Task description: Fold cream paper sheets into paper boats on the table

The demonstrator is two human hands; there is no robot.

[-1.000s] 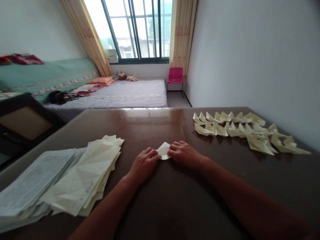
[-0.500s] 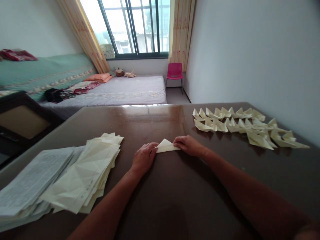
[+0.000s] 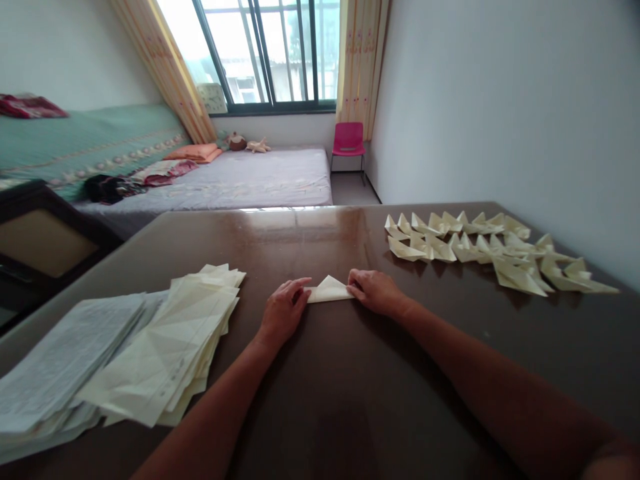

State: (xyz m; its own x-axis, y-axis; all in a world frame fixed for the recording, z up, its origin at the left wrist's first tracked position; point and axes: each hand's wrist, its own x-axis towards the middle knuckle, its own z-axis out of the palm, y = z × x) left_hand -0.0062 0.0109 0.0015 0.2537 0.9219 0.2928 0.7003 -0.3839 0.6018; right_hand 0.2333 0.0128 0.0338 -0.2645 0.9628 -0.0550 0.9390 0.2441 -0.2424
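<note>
A small folded cream paper (image 3: 331,291) lies at the middle of the table, a flat strip along its near edge and a triangular peak pointing away from me. At its left end is my left hand (image 3: 287,305), thumb against the strip and the index finger lifted. My right hand (image 3: 375,291) pinches the opposite end between thumb and curled fingers. To the left, a pile of creased cream sheets (image 3: 173,340) overlaps a stack of printed paper (image 3: 75,353). Several folded paper boats (image 3: 465,247) stand in rows on the far right.
The brown table (image 3: 310,400) has a glossy top, and its right side runs near the white wall (image 3: 500,100). Past its far edge are a bed (image 3: 280,177), a pink chair (image 3: 349,139) and a window. A dark wooden cabinet (image 3: 50,247) stands at the left.
My hands have moved apart, the right one to the right. The paper went from a small diamond between them to a peak above a long strip. My left index finger has lifted.
</note>
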